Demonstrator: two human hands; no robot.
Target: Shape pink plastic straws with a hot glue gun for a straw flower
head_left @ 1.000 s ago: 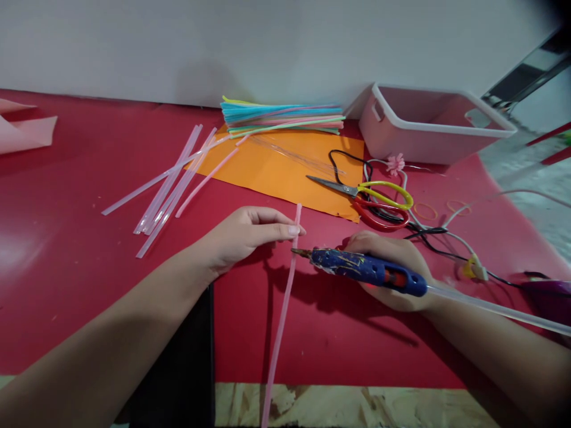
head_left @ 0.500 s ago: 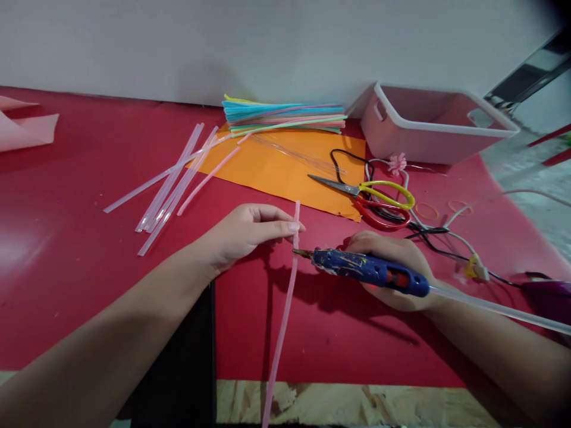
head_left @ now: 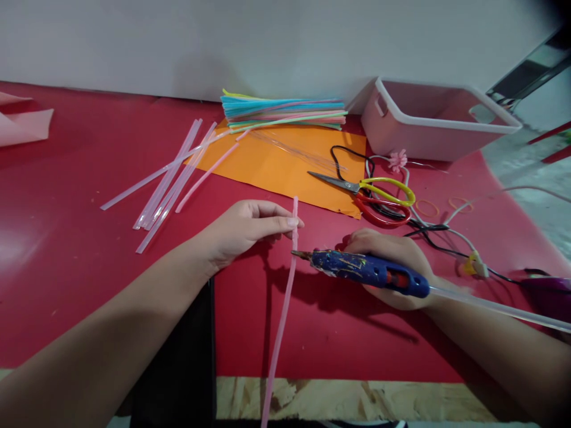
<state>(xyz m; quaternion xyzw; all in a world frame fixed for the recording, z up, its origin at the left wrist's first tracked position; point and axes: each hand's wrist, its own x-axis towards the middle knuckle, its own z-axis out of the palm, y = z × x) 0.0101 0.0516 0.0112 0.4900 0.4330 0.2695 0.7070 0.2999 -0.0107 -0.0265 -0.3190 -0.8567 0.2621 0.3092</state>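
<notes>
My left hand (head_left: pixel 250 229) pinches a long pink pipe cleaner (head_left: pixel 282 324) between thumb and fingers near its upper end. From there the stem hangs down past the table's front edge. My right hand (head_left: pixel 392 255) is wrapped around a worn blue glue gun (head_left: pixel 363 268), with a clear glue stick (head_left: pixel 495 307) coming out of its back. The gun's metal nozzle (head_left: pixel 302 254) points left and meets the pipe cleaner just below my left fingertips; whether it touches or only overlaps it, I cannot tell. The right fingers are partly hidden behind the gun.
Beyond my hands, yellow-and-red-handled scissors (head_left: pixel 383 196) lie on an orange sheet (head_left: pixel 263 160) among tangled cords. A bundle of coloured pipe cleaners (head_left: pixel 285 111) is at the back. Several glue sticks (head_left: pixel 167 190) lie left. A pink bin (head_left: pixel 419 139) stands right, near a small pink flower (head_left: pixel 398 160).
The whole view has shifted slightly. Both hands keep their holds, and the nozzle stays at the same part of the pipe cleaner.
</notes>
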